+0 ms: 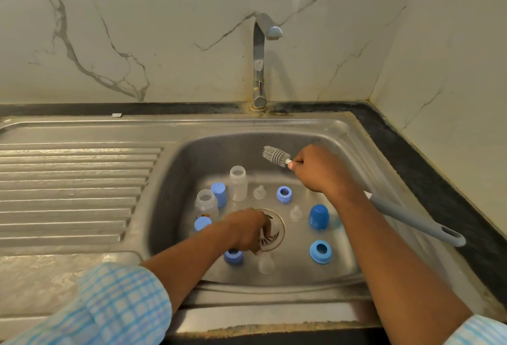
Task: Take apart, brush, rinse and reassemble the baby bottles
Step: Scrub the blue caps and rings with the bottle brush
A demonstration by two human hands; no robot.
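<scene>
**Steel sink, bottle parts spread across its floor**

Blue and clear pieces stand apart in the sink (343,136).

- **Bottles:** two clear ones, upright and open-topped, stand left of the drain (277,228). These are the back bottle (238,183) and the near bottle (206,204).
- **Caps:** three blue ones. The pale cap (219,194) stands between the bottles, and the dark cap (319,216) stands to the right. The blurred cap (202,224) sits just before the near bottle.
- **Rings:** three blue ones. These are the back ring (284,194), the right ring (321,251), and the front ring (233,256), half hidden under the left wrist.
- **Teats:** three clear ones, at the back (259,192), the middle (296,213) and the front (265,263).

The hands are well apart. The right hand (321,171) grips the bottle brush (275,154) just behind its bristled head, above the basin's back. The brush's grey handle crosses the right rim. The left hand (245,230) reaches down over the drain with its fingers curled against something pale. I cannot tell whether it is holding that thing.
</scene>
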